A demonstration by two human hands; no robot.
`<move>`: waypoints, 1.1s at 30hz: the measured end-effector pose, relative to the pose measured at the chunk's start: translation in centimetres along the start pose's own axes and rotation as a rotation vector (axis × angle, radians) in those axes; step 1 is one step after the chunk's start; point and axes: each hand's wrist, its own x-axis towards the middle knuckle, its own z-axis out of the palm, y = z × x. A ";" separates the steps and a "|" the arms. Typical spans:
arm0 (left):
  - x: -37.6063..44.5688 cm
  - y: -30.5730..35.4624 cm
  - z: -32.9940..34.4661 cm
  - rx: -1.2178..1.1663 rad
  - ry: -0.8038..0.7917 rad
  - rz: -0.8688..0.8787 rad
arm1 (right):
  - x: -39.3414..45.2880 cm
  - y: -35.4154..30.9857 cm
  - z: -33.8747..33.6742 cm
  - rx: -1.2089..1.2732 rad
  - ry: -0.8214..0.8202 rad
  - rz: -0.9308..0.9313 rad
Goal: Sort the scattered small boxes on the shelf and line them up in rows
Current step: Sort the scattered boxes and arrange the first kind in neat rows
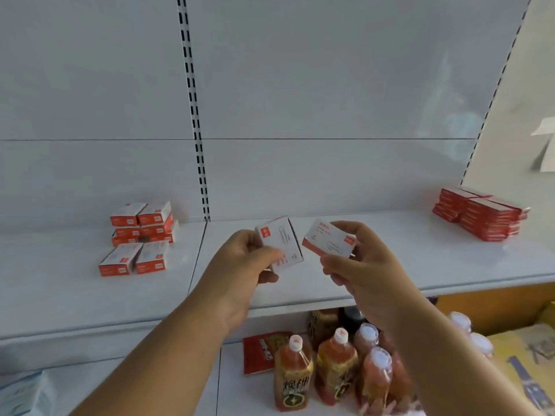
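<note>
Left grip: the left hand (244, 259) held one small box (280, 246) above the shelf, thumb curled over its printed face and fingers behind; the box was tilted, its white face turned up toward the person.
Right grip: the right hand (365, 265) pinched a second box (329, 240) by its lower edge, fingers curled under it, with the red-trimmed face showing.
Between the two: the boxes were near each other in the air, not touching, both over the middle stretch of the shelf (375, 265).
Left group: a stack of boxes (144, 223) stood well to the left, with two more boxes (133, 259) laid side by side just in front of it.
Right group: a larger, tidier pile of boxes (480, 214) sat at the far right, against the back panel.
Below: drink bottles (336, 364) and a red packet (259, 352) stood on the lower shelf.
Step in hand: as I read it, two loose boxes had been picked up and were being looked over before being placed.
Next move: it would call for carrying each box to a matching group and setting it square against its neighbours, faces turned the same way, so the row runs straight.
</note>
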 end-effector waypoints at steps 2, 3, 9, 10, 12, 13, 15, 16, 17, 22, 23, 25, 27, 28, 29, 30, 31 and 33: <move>0.8 -0.5 2.1 -0.012 0.053 -0.004 | 1.6 0.2 -2.4 -0.014 -0.054 0.001; 1.2 -0.7 3.2 -0.023 0.089 -0.002 | 2.4 0.1 -3.5 -0.006 -0.082 0.001; 2.9 -1.2 7.3 0.008 0.242 0.019 | 6.7 0.7 -7.5 0.015 -0.180 0.039; 2.9 -1.2 7.4 0.072 0.237 0.035 | 7.1 0.9 -7.7 0.006 -0.192 0.053; 2.9 -1.2 6.9 0.223 0.242 0.064 | 7.7 1.3 -8.0 -0.030 -0.240 0.060; 2.9 -1.1 6.4 0.306 0.246 0.070 | 7.8 1.4 -8.1 -0.059 -0.260 0.056; 3.0 -0.8 5.4 0.512 0.210 0.066 | 8.1 1.6 -8.1 -0.169 -0.263 0.049; 3.1 -0.7 4.9 0.628 0.177 0.056 | 8.1 1.6 -8.0 -0.267 -0.256 0.040; 3.3 -0.7 4.4 0.738 0.148 0.043 | 8.2 1.4 -7.9 -0.390 -0.251 0.020; 3.6 -1.3 3.3 0.955 0.012 -0.006 | 8.0 0.7 -7.4 -0.808 -0.329 -0.103; 3.7 -1.4 3.3 0.968 0.005 0.007 | 7.9 0.8 -7.3 -0.849 -0.339 -0.102; 3.8 -1.7 3.1 1.045 0.015 0.069 | 7.7 1.1 -7.0 -0.904 -0.341 -0.094; 3.8 -1.9 2.8 1.109 0.010 0.137 | 7.3 1.3 -7.0 -0.922 -0.345 -0.089; 3.8 -2.0 2.6 1.102 -0.019 0.151 | 7.2 1.4 -6.9 -0.928 -0.347 -0.085; 3.7 -2.1 2.3 1.089 -0.059 0.151 | 7.0 1.4 -6.9 -0.936 -0.349 -0.082; 3.6 -2.3 2.1 1.086 -0.099 0.153 | 6.9 1.4 -6.9 -0.946 -0.351 -0.081; 3.5 -2.4 1.9 1.095 -0.129 0.159 | 6.9 1.4 -6.8 -0.954 -0.351 -0.084; 3.4 -2.8 1.6 1.104 -0.138 0.185 | 6.8 1.4 -6.8 -0.970 -0.359 -0.102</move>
